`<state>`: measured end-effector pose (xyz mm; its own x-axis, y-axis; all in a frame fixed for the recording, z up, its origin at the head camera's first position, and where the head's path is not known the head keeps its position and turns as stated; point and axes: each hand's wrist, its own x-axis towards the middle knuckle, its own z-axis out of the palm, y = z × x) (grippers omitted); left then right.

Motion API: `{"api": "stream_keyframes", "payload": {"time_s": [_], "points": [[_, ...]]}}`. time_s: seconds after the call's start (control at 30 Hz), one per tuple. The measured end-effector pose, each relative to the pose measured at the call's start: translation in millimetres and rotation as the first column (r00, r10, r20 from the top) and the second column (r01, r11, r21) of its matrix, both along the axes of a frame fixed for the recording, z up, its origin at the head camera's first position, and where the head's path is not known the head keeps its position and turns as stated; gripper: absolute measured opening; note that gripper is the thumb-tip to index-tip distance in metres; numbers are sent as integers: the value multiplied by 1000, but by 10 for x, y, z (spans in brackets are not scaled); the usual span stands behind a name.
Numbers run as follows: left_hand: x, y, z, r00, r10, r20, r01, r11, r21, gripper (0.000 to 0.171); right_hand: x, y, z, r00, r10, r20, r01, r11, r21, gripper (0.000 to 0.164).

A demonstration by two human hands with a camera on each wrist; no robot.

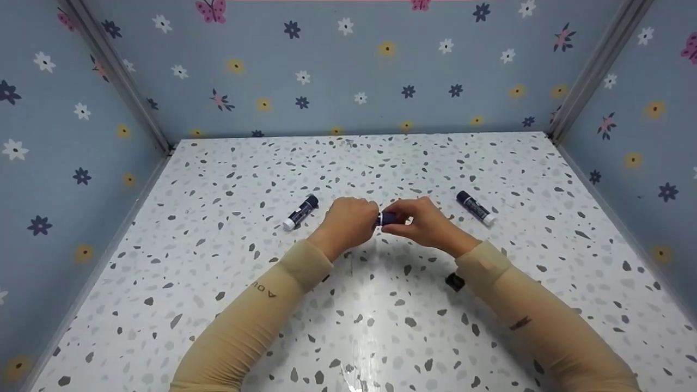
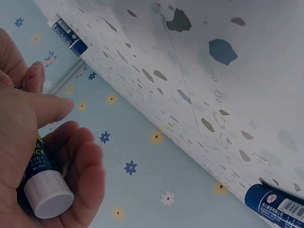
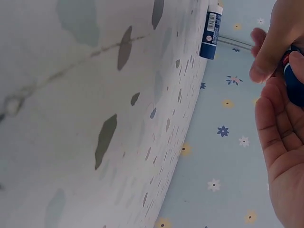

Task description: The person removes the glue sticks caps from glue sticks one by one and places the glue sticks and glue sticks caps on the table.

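Note:
Both hands meet over the middle of the table around one glue stick (image 2: 42,164). My left hand (image 1: 351,222) wraps its fingers around the body, with the stick's white base (image 2: 49,194) showing below the fingers in the left wrist view. On the other side, my right hand (image 1: 416,219) pinches the dark blue cap end (image 1: 388,219) between thumb and fingers. The right wrist view catches that blue end (image 3: 295,88) at its edge, between the two hands. Most of the body is hidden in the left palm.
A second glue stick (image 1: 301,212) lies left of the hands, and another (image 1: 475,208) lies to the right. A small black object (image 1: 454,281) sits beside the right sleeve. Flowered panels (image 1: 359,65) enclose the speckled table (image 1: 381,163) at the back and sides.

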<state>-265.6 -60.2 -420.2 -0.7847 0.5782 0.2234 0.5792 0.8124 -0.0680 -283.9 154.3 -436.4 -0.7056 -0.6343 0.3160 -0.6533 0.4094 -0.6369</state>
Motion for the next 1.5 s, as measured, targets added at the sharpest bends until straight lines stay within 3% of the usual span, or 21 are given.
{"api": "stream_keyframes", "payload": {"time_s": [0.17, 0.73, 1.3, 1.5], "points": [[-1, -3, -8, 1000, 6, 7, -6, 1000, 4, 8, 0, -1, -8, 1000, 0, 7, 1, 1000, -6, 22], [-21, -27, 30, 990, 18, 142, -21, 1000, 17, 9, -5, 7, 23, 998, 57, -1, -57, 998, -6, 22], [-47, -63, 44, 966, -1, 259, -10, 999, 43, 12, 3, 8, 0, 996, 86, -21, -86, 996, 27, 23], [-49, -74, 56, 950, 8, 314, -24, 999, 48, 19, 27, 3, 3, 993, 115, -41, -114, 993, 15, 22]]}}
